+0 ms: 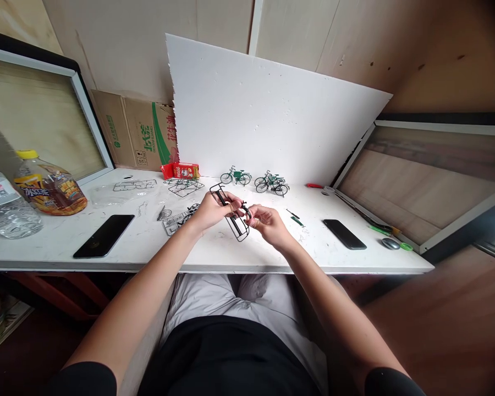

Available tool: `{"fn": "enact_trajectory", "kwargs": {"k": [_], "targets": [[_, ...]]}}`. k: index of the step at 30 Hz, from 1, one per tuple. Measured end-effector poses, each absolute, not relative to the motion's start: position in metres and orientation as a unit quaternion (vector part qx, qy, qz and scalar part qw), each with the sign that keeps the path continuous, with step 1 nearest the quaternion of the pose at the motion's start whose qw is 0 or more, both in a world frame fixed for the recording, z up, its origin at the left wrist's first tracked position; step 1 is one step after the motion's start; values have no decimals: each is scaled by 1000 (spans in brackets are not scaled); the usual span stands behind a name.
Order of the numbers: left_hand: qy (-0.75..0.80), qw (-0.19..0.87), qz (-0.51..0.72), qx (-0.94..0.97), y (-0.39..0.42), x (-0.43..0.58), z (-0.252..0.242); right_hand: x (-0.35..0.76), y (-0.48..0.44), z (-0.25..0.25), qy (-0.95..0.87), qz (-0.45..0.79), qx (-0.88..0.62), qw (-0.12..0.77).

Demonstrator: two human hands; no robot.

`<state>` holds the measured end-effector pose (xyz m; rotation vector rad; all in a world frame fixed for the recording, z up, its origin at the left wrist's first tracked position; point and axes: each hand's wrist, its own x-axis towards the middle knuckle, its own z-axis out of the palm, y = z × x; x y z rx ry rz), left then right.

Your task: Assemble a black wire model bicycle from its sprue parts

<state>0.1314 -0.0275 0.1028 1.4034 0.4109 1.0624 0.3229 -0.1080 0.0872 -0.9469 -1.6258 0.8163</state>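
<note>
Above the middle of the white table, my left hand point(215, 211) is closed on a black plastic part frame point(239, 231), whose ends stick out above and below the fingers. My right hand point(268, 223) pinches a small curved black piece point(246, 210) beside the left fingertips. Whether that piece is joined to the frame cannot be made out. Behind the hands stand small green model bicycles point(236, 176). More part frames point(185, 187) lie to the left, near a red packet point(185, 170).
Bottles point(51, 187) and a black phone point(104, 236) are on the left of the table point(231, 267). To the right lie a green-handled tool point(297, 221), another phone point(344, 234) and a mouse point(390, 243). A white board point(264, 110) stands behind.
</note>
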Motion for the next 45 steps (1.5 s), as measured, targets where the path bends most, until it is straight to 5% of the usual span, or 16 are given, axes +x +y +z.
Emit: {"fn": "enact_trajectory", "kwargs": {"k": [6,11,22,30,38,45], "targets": [[152,665,391,618,-30,123,109,324,-107,82,-642,476,-339,497],[144,619,447,629,-32,129,107,327,-103,80,-624,508,-313,504],[188,510,478,690,-25,136,100,326,-101,82,-641,347,-423,538],[209,473,470,715,-24,135,99,330,-104,87,-641,343,-449,520],[171,437,480,741,-37,141,101,321,-107,80,-685,22,-469,557],[182,530,498,662,-52,150,103,328,-110,83,-716,-179,-506,447]]}}
